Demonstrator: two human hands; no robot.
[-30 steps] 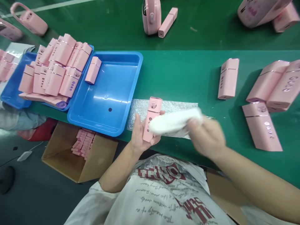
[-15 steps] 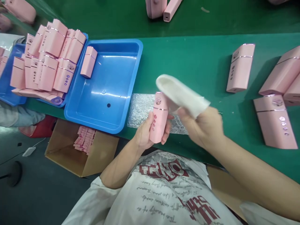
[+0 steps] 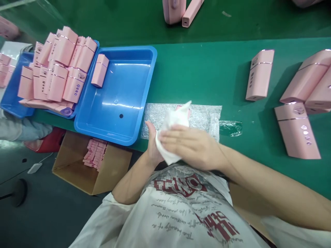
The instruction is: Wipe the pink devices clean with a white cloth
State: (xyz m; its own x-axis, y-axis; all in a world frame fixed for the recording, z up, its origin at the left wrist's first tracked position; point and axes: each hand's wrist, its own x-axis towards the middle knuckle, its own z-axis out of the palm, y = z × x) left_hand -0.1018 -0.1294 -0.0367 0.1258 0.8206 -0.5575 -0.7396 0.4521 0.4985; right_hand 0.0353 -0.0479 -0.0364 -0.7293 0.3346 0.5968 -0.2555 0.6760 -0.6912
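Note:
A white cloth is draped over a pink box-shaped device, of which only a little of the top end shows. My right hand presses the cloth onto it, fingers laid side by side across the front. From below and the left, my left hand supports the device; its thumb sticks up, while the cloth hides its other fingers. Underneath, on the green table, lies a bubble-wrap sheet.
Left of my hands is a blue tray with one pink device. Another blue tray beyond it is heaped with them. Several stand at right, including one device. A cardboard box sits below the table edge.
My right hand has brought the raised cloth down and left onto the device, covering its front. My left thumb has lifted away from the device's side.

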